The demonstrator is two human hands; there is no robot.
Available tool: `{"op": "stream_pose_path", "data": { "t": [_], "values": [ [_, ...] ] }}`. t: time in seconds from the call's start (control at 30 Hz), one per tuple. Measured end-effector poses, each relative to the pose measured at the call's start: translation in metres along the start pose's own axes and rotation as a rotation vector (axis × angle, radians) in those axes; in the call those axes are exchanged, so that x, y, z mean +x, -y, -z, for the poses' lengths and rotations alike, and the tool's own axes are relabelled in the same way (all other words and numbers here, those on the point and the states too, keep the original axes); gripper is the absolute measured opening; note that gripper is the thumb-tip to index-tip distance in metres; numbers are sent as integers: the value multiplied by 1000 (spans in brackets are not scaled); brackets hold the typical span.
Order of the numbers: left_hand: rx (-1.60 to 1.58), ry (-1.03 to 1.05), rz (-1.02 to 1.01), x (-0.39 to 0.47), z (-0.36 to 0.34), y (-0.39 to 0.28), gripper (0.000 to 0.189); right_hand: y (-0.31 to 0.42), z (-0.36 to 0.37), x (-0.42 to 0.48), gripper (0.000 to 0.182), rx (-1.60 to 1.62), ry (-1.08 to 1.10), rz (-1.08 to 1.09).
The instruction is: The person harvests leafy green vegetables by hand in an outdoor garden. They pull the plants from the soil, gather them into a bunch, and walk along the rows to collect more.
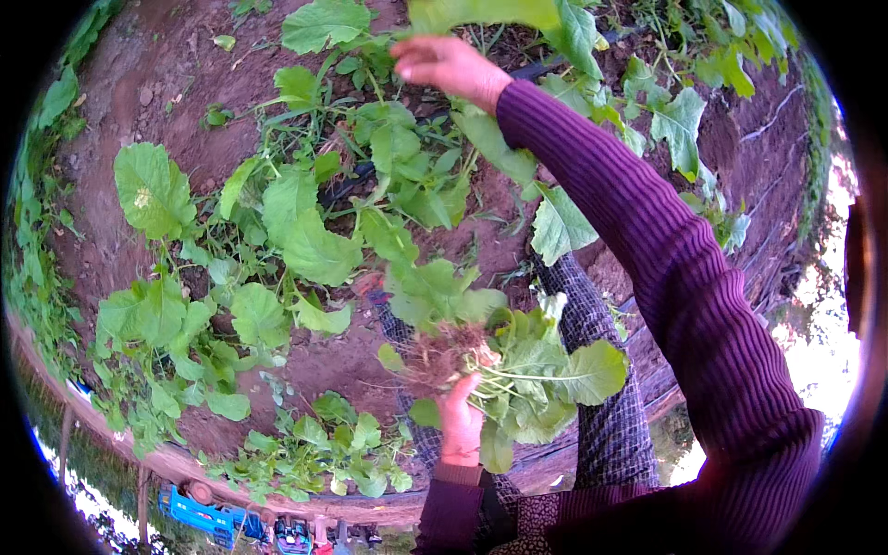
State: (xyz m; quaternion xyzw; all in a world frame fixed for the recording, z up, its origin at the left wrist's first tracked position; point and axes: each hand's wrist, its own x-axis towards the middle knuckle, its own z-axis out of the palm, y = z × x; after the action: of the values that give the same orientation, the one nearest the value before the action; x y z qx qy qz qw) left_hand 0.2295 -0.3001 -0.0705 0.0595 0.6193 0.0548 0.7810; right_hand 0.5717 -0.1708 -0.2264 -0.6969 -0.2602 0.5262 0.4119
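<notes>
My left hand (463,424) grips a bunch of uprooted leafy green plants (527,388) low in front of my body. Their matted brown roots (438,355) stick out beyond the thumb towards the left, and the broad leaves spread to the right across my trouser legs. Stretched out at the top of the view, my right hand (451,66) is slightly blurred, its fingers a little apart with nothing seen between them. Right beside it is a large blurred leaf (485,12). Leafy plants (392,149) rooted in the bed stand just below that hand.
More broad-leaved plants (163,312) grow among grass on the left. Brown soil (132,97) lies between the rows. A dark strip or tube (350,182) runs along the bed under the leaves. Beyond the plot is a blue vehicle (198,513), near several people or things too small to tell.
</notes>
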Motion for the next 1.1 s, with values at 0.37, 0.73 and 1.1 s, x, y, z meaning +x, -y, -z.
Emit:
{"op": "stream_pose_path", "data": {
  "t": [0.37,0.73,1.1],
  "values": [
    [-36,-22,46,-2,23,19,38,-115,-58,-70,24,-745,510,264],
    [-30,4,41,-6,-6,-5,32,-74,-40,-77,34,-1311,654,86],
    [-21,-19,56,-1,12,10,35,-126,-31,-94,21,-1195,981,145]
  ]
}}
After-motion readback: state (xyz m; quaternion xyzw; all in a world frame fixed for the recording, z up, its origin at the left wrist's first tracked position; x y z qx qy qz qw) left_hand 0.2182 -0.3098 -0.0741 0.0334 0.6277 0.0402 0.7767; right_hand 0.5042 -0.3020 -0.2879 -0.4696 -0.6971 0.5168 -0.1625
